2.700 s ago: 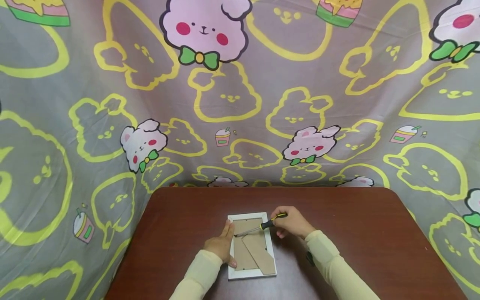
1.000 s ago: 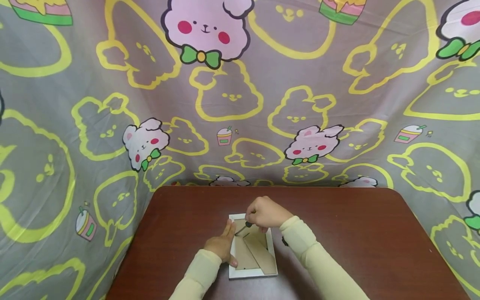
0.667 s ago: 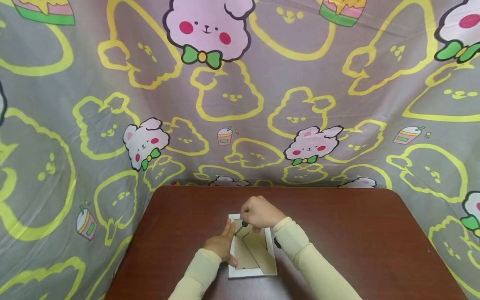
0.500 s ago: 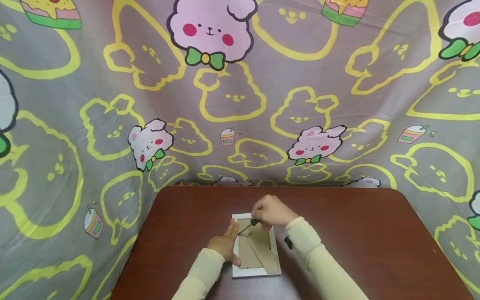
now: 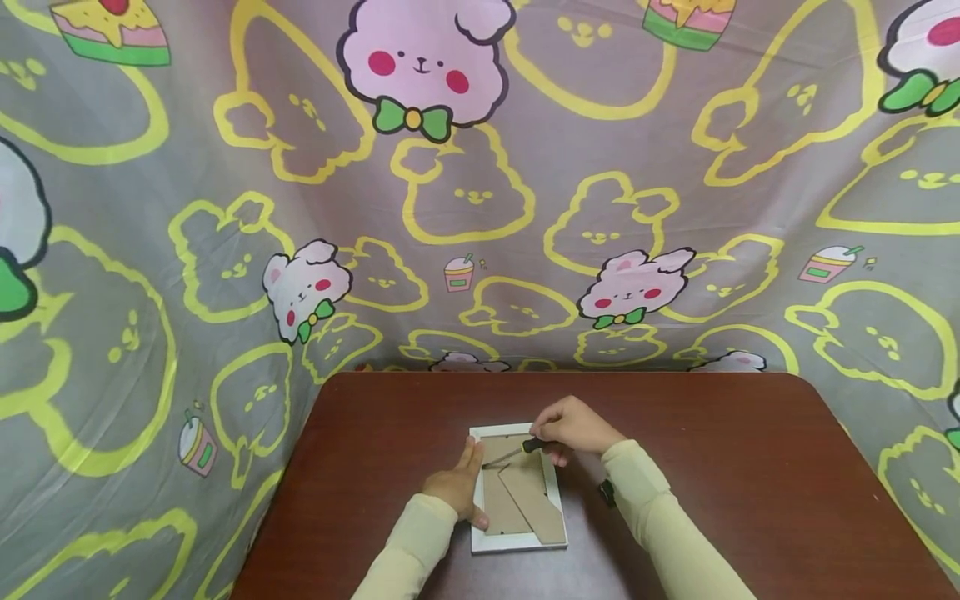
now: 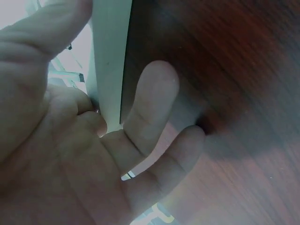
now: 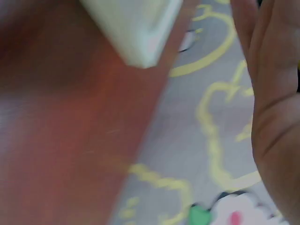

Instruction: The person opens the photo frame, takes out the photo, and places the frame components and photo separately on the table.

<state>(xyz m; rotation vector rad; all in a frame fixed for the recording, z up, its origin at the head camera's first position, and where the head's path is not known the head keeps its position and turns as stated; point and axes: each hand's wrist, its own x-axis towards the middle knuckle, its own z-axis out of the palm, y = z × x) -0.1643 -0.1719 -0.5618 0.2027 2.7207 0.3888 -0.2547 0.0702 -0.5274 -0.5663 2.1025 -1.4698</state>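
A white picture frame [image 5: 517,543] lies face down on the table, its brown backing board [image 5: 501,508] showing with a slanted stand flap [image 5: 534,500]. My left hand [image 5: 452,487] rests along the frame's left side, fingers straight and thumb spread toward the near corner. In the left wrist view, two loosely bent fingers [image 6: 157,101] lie outside the frame's edge. My right hand [image 5: 577,427] holds a screwdriver [image 5: 533,445] with a black and yellow handle over the frame's right side. Its thin shaft slants left, the tip right at a small dark tab on the backing's left edge.
The reddish-brown table [image 5: 712,467] has rounded far corners. A patterned grey cloth [image 5: 517,192] with yellow outlines hangs behind and beside it. Small dark tabs sit along the backing's edges. A dark device is strapped at my right wrist [image 5: 607,492].
My right hand swung left over the frame with the screwdriver steeper, then came back right, leaving the shaft lower and flatter. The left hand stays on the frame; the head view has turned slightly left.
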